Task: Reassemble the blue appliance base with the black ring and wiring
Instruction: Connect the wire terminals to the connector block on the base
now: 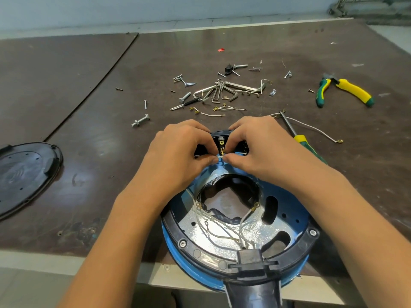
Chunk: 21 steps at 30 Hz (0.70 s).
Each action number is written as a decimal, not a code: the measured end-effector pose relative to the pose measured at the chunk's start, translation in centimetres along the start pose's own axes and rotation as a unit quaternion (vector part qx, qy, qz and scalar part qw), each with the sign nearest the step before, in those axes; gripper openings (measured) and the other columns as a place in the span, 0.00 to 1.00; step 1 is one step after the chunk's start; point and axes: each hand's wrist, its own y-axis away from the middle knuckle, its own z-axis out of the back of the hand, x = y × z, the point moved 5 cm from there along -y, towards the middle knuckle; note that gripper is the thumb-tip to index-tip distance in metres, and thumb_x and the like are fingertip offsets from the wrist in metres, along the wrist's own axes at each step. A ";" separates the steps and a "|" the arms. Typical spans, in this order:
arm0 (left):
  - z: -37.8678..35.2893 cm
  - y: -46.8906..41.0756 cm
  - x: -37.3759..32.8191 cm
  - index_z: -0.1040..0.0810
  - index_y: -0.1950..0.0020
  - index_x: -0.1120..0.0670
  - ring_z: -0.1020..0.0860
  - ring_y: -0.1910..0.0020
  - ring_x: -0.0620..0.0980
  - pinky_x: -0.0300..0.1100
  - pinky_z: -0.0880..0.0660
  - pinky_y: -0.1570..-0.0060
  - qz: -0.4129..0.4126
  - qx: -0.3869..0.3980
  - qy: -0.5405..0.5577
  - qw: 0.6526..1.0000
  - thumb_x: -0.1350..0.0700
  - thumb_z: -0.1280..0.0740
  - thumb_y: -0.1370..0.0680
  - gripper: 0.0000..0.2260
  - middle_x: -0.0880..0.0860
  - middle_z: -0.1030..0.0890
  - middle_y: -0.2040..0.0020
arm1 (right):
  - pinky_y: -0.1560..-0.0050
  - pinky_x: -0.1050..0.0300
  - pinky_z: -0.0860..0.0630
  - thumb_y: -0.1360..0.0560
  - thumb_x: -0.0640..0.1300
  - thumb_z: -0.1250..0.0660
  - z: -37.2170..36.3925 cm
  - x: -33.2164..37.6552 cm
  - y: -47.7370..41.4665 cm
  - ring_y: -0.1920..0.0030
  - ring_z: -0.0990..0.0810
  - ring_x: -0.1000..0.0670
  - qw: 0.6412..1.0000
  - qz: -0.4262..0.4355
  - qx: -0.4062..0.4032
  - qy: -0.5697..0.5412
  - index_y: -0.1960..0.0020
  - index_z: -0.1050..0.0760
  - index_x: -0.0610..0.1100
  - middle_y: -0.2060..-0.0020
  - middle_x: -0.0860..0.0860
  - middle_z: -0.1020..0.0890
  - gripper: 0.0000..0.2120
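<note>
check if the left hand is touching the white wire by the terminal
Touching. The head view shows the left hand pinching the white wire with thumb and fingertip, just below the brass terminal at the far edge of the blue base.

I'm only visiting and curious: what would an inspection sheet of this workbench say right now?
Surface: brown table, scuffed; the base overhangs its near edge.
Job's things: blue base with black ring seated on its rim; black cover lies apart at the left.
Clutter: hex keys, bolt, scattered screws, pliers, screwdriver.
Hands: left hand and right hand both pinch a white wire below the brass terminal.
Cables: loose wires inside the base; stray wire on the table.
Surroundings: pale wall behind.
</note>
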 end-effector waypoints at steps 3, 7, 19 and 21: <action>0.1 0.0 -0.1 0.16 0.56 0.41 0.21 0.45 0.47 0.53 0.25 0.46 0.001 -0.006 -0.009 1.000 0.45 0.25 0.28 0.04 0.43 0.20 0.43 | 0.44 0.46 0.22 0.27 0.54 0.27 0.0 0.0 0.0 0.43 0.20 0.47 1.000 -0.001 0.001 0.010 0.56 0.17 0.54 0.49 0.50 0.17 0.05; 0.0 0.0 -0.3 0.18 0.55 0.42 0.21 0.49 0.49 0.52 0.23 0.49 -0.001 -0.004 -0.041 0.999 0.42 0.26 0.28 0.06 0.43 0.20 0.46 | 0.45 0.47 0.22 0.29 0.60 0.27 0.0 0.4 0.0 0.45 0.19 0.47 1.000 -0.007 0.002 0.002 0.58 0.19 0.55 0.50 0.49 0.17 0.09; 0.0 0.0 -0.4 0.35 0.38 0.45 0.20 0.45 0.59 0.56 0.23 0.49 0.023 -0.012 -0.018 1.000 0.44 0.24 0.31 0.27 0.45 0.18 0.43 | 0.39 0.41 0.26 0.26 0.55 0.28 -0.4 -0.1 -0.2 0.37 0.26 0.44 0.999 -0.004 0.001 0.048 0.28 0.31 0.52 0.39 0.49 0.22 0.28; 0.0 -0.1 -0.4 0.35 0.39 0.45 0.20 0.46 0.60 0.56 0.23 0.49 0.022 -0.012 -0.023 0.999 0.44 0.24 0.30 0.27 0.45 0.18 0.43 | 0.40 0.41 0.26 0.25 0.55 0.29 -0.4 -0.3 -0.2 0.38 0.26 0.44 0.999 -0.001 0.004 0.052 0.30 0.29 0.53 0.40 0.50 0.22 0.25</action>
